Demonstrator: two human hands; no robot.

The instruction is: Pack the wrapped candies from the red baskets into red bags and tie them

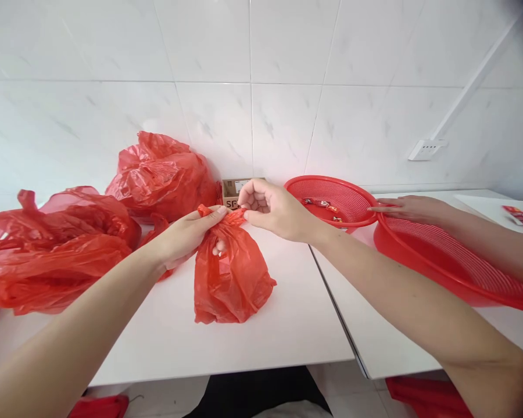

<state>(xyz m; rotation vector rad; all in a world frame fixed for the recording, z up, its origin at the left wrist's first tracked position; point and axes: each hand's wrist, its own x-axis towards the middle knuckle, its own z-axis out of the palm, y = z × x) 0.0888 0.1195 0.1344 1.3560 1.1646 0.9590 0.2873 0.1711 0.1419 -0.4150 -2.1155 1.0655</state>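
A small red plastic bag (244, 278) hangs by its gathered top just above or on the white table; I cannot tell if its bottom touches. My left hand (196, 229) is closed round the bunched neck, with fingertips showing through a gap in the film. Pinched between the thumb and fingers of my right hand (274, 209) is the twisted end of the same bag. Behind my hands stands an open cardboard box (235, 188), partly covered by them.
Large filled red bags (161, 174) lie at the left and back. At the right, a red basket (344, 183) holds several small wrapped pieces. Another person's hand (401, 209) grips a second red basket (444, 255). A seam divides two white tables (305, 337).
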